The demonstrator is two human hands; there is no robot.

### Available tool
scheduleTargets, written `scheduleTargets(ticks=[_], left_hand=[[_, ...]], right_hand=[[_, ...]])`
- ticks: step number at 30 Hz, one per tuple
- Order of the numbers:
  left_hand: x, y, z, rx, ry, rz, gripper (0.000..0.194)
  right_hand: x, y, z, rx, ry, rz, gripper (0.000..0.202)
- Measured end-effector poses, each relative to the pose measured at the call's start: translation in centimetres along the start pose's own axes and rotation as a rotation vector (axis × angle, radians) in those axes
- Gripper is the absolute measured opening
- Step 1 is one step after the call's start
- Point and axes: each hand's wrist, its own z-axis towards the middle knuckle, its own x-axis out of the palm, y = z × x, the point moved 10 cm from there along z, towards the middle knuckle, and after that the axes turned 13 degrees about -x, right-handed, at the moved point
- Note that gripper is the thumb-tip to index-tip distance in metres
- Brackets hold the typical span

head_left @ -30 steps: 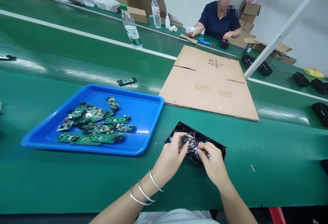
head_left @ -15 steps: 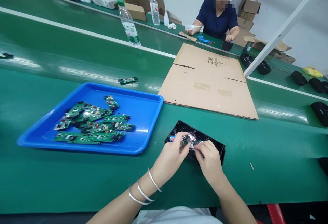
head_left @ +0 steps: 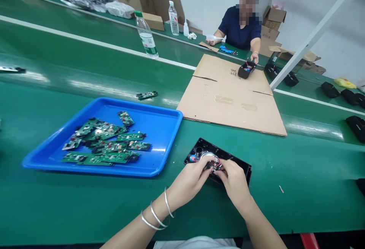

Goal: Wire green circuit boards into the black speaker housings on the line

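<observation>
Black casing: in the head view, an open black casing lies tilted on the green worktop, right under the hands, its far edge and both ends showing past them.
Left hand: the left hand comes in over the near side of the casing, thumb and fingers closed on a small dark part.
Right hand: the right hand covers the casing's near right portion, fingertips drawn together against the left ones at that part; whether it grips anything is hidden.
Inside the casing: a round metal rim shows just beyond the left fingers, red wire lies between the hands, and a small blue disc sits near the left end.
Wrist: silver bangles circle the left forearm.
Blue tray: left of the casing and apart from it, the tray carries a heap of green circuit boards.
Loose board: one more board lies beyond the tray.
Cardboard: a flat sheet lies past the casing.
Across the worktop: a co-worker's hand holds a black shell over the cardboard's far edge.
</observation>
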Motion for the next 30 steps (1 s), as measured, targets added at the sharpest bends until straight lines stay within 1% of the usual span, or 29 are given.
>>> scheduleTargets(ticks=[2,5,8,10,12,13,14,16,17,18,19,20,21,23,24,26,27,28,29,30], left_hand=[[0.1,0.6,0.4,-0.031,0.013,-0.098,0.023],[0.8,1.4,2.0,-0.068,0.005,-0.204,0.021],[1.7,1.8,4.0,-0.076,-0.011,-0.211,0.021],[2.0,1.9,4.9,-0.089,-0.006,-0.206,0.021],[2.0,1.9,5.1,-0.101,0.012,-0.198,0.022],[1.8,1.9,5.0,-0.109,0.027,-0.196,0.022],[1.7,2.0,5.0,-0.123,0.049,-0.192,0.023],[1.5,2.5,4.9,-0.177,0.113,-0.186,0.027],[1.4,2.9,4.9,-0.212,0.144,-0.182,0.029],[1.3,3.3,5.0,-0.244,0.164,-0.174,0.029],[1.1,3.6,5.1,-0.267,0.175,-0.159,0.029],[0.8,3.7,5.3,-0.276,0.173,-0.133,0.028],[0.5,3.7,5.5,-0.277,0.160,-0.095,0.028],[0.2,3.2,6.0,-0.256,0.163,0.010,0.029],[0.4,2.8,6.1,-0.241,0.213,0.062,0.032],[1.0,2.0,6.0,-0.208,0.392,0.106,0.038],[0.9,1.6,6.1,-0.189,0.482,0.088,0.040],[0.2,1.2,6.5,-0.171,0.531,0.043,0.040],[-1.3,0.9,7.4,-0.148,0.509,-0.010,0.039],[-3.7,0.9,9.0,-0.127,0.405,-0.046,0.038]], right_hand=[[0.2,-0.1,0.3,-0.045,0.026,-0.012,0.017],[0.1,-1.6,0.7,-0.095,-0.036,-0.038,0.022],[0.3,-3.4,1.1,-0.122,-0.088,-0.075,0.027],[0.6,-4.1,1.4,-0.129,-0.071,-0.117,0.027],[0.8,-4.5,1.4,-0.115,-0.037,-0.220,0.020],[0.7,-4.8,1.2,-0.099,-0.022,-0.293,0.023],[0.6,-5.2,0.9,-0.082,-0.009,-0.364,0.041],[0.8,-6.3,0.2,-0.060,0.025,-0.456,0.084],[1.3,-7.0,-0.3,-0.060,0.054,-0.465,0.096],[2.0,-7.6,-0.6,-0.068,0.086,-0.455,0.102],[2.8,-8.1,-1.0,-0.085,0.114,-0.440,0.102],[3.5,-8.5,-1.2,-0.098,0.120,-0.439,0.098],[4.0,-8.9,-1.3,-0.099,0.104,-0.459,0.088],[4.4,-9.0,-1.2,-0.076,0.012,-0.545,0.065],[4.3,-9.0,-1.1,-0.054,-0.043,-0.586,0.057],[4.1,-9.0,-1.0,-0.018,-0.112,-0.602,0.052],[3.8,-9.3,-1.0,-0.004,-0.121,-0.578,0.052],[3.2,-9.8,-1.2,0.021,-0.122,-0.548,0.052],[2.2,-10.7,-1.6,0.059,-0.116,-0.520,0.054],[0.9,-12.0,-2.3,0.112,-0.107,-0.500,0.058]])
